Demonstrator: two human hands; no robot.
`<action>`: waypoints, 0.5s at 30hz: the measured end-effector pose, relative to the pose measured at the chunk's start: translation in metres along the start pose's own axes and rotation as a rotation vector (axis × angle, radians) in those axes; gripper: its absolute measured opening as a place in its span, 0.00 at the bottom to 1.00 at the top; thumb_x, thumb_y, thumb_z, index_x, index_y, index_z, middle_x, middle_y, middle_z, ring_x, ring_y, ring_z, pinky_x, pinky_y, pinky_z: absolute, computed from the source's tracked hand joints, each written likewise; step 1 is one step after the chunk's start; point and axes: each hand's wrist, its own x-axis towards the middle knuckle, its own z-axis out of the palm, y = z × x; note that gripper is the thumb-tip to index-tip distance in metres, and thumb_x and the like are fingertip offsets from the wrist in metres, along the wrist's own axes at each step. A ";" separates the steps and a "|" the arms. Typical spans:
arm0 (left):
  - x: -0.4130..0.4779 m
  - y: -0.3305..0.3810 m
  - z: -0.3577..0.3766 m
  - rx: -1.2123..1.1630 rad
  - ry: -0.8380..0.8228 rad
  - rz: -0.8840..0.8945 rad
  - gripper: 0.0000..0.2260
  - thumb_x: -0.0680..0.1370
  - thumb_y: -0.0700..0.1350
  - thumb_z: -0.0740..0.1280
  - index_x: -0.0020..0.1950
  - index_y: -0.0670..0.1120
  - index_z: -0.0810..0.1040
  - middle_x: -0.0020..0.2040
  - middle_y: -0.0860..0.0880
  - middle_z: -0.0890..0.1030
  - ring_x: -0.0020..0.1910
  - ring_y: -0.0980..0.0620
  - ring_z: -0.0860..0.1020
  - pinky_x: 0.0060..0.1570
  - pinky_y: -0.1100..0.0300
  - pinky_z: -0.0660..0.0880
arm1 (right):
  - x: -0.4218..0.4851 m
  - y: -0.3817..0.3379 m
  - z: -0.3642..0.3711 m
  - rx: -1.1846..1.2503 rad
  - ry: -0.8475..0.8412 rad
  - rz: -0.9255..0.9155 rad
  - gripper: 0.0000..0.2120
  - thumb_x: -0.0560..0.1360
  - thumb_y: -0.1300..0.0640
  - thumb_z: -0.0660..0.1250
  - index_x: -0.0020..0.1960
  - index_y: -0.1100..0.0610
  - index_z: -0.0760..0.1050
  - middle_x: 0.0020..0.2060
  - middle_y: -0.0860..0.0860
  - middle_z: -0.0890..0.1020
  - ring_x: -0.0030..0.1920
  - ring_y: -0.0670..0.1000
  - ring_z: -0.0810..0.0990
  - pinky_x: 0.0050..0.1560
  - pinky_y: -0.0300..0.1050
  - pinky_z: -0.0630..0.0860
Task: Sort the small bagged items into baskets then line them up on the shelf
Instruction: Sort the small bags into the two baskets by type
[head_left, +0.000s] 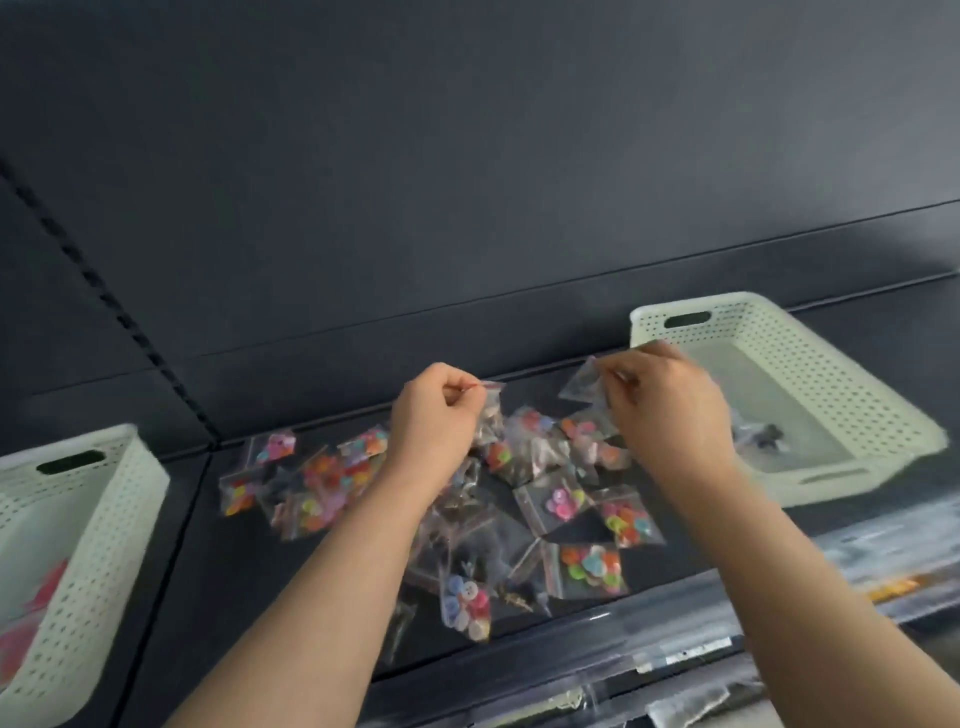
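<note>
Two pinch grips, your left hand (439, 415) on a red-sealed bag (492, 410), right hand (670, 410) on a clear bag (584, 384): lift clear of pile (561, 501) b4 sorting.

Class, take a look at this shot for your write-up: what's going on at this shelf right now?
A person is sorting small bags of buttons at a dark shelf. The left hand pinches a red-sealed bag by its top, and the right hand pinches a clear bag, both above the pile of bags. The right basket holds a few dark items; the left basket holds something pink, too blurred to name. Most bags are not yet sorted.
</note>
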 end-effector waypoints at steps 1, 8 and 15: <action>0.001 0.014 0.019 -0.041 -0.047 0.016 0.05 0.77 0.42 0.68 0.41 0.50 0.78 0.37 0.52 0.81 0.35 0.51 0.78 0.42 0.53 0.77 | 0.004 0.024 -0.014 -0.054 0.016 0.082 0.08 0.76 0.57 0.66 0.51 0.52 0.83 0.46 0.52 0.81 0.42 0.58 0.80 0.37 0.46 0.73; -0.003 0.093 0.137 -0.107 -0.311 0.094 0.05 0.77 0.40 0.66 0.43 0.50 0.76 0.40 0.49 0.82 0.35 0.53 0.80 0.39 0.56 0.78 | 0.002 0.127 -0.055 -0.260 -0.293 0.362 0.16 0.77 0.60 0.59 0.57 0.48 0.80 0.55 0.48 0.82 0.53 0.53 0.79 0.48 0.47 0.78; -0.005 0.106 0.179 0.083 -0.384 0.146 0.08 0.79 0.39 0.61 0.51 0.50 0.77 0.49 0.52 0.82 0.50 0.50 0.80 0.52 0.52 0.79 | -0.006 0.128 -0.062 -0.228 -0.239 0.307 0.15 0.78 0.58 0.58 0.57 0.45 0.79 0.54 0.44 0.81 0.53 0.51 0.78 0.45 0.45 0.77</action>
